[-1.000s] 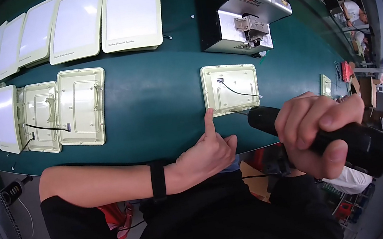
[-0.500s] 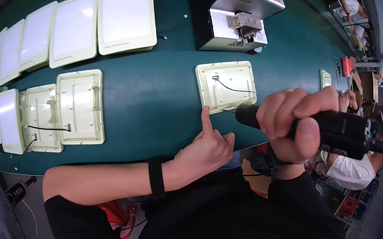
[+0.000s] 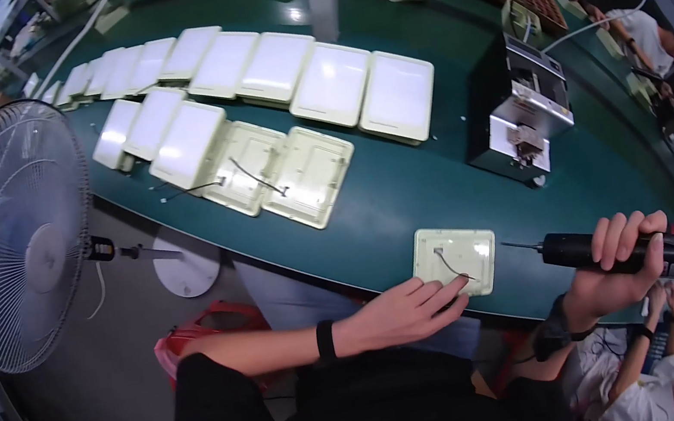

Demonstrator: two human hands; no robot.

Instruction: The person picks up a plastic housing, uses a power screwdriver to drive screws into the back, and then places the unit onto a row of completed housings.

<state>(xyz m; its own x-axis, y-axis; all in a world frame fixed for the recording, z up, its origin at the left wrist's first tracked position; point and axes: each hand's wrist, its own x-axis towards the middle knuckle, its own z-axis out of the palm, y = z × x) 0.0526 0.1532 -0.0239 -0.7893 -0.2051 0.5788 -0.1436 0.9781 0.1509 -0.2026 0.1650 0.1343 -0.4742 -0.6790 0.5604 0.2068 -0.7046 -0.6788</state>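
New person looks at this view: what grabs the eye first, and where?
Probably the big fan at far left, then the overlapping white panels lined up across the green table. At lower right, the right hand grips a black screwdriver, its bit pointing left, while the left hand is at the cream cover's near edge.

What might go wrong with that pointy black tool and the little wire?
The right hand holds the screwdriver with its thin bit aimed toward the left hand, so a slip might poke a finger. The left fingertips are right by the loose end of the cable, so it might get tugged. And the cream panel lies near the table's edge, so a bump might knock it off.
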